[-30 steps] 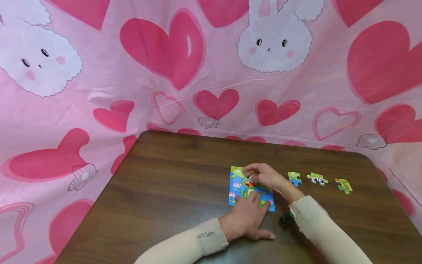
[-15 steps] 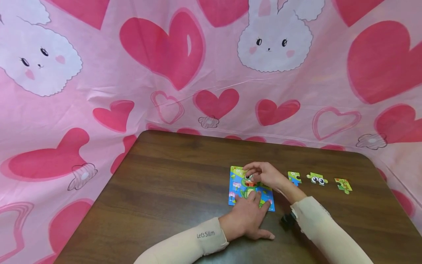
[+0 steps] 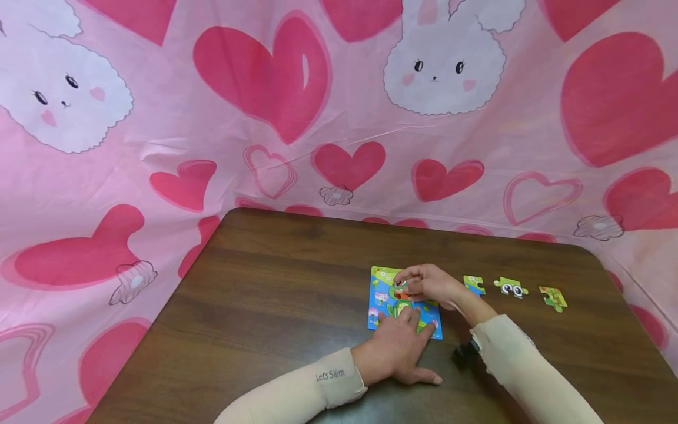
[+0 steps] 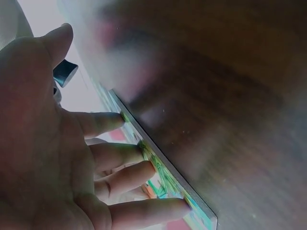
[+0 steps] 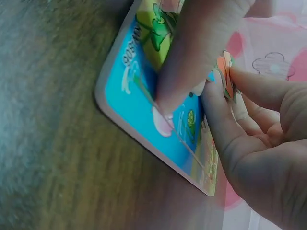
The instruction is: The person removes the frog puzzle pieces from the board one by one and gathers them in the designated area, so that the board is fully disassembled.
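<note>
Left hand: the left hand [image 3: 397,347] lies palm down, fingers extended and spread, their tips on the near part of the puzzle board [image 3: 375,307]; its thumb points toward the table's right edge.
Right hand: the right hand [image 3: 434,285] arches over the board's far right part, pinching an orange piece [image 5: 227,72] between thumb and fingers; whether that piece touches the board I cannot tell.
Since half a second ago: the right hand has shifted slightly toward the table's right edge; the left hand and the loose pieces keep their places.
Board: flat near the middle of the table [image 3: 286,288], well apart from its far edge.
Loose pieces: a green-and-blue piece [image 3: 473,282], an eyes piece [image 3: 511,288] and a patterned piece [image 3: 553,298] form a row between board and right edge.
Room: a broad stretch of brown wood separates board and left edge.
Beyond the far edge: pink heart-print cloth [image 3: 365,115].
</note>
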`<state>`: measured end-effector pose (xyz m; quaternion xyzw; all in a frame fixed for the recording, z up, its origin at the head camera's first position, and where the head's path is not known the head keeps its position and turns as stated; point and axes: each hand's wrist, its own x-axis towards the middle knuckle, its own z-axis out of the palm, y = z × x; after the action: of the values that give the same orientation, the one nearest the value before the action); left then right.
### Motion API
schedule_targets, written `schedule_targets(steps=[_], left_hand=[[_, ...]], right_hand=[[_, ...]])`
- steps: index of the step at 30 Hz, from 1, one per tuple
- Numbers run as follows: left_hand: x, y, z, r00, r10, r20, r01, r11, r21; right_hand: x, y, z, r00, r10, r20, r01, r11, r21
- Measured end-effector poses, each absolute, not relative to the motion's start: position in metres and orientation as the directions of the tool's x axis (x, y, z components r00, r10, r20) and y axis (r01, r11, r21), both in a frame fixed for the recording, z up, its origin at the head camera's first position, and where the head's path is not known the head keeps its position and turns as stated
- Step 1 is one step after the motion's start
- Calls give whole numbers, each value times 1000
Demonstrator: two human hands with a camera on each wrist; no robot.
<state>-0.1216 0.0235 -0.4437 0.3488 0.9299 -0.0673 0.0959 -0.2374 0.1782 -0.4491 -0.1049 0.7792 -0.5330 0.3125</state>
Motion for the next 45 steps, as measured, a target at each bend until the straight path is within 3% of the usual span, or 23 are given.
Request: schedule_targets(steps=[15,29,45], left_hand=[[-121,22,-442,-745,632,-214,659,748,-84],[-123,20,-445,-719,658,-223,677,736,-10],[-123,20,-444,-720,663,-205,683,730,-39]], right_hand=[[-238,171,-449,-825,-415,-382,208,406,-890],[-238,170,-450,-858,-360,-365,205,411,-888],[-240,195,-436,-851,-403,-338,193,357,-914]])
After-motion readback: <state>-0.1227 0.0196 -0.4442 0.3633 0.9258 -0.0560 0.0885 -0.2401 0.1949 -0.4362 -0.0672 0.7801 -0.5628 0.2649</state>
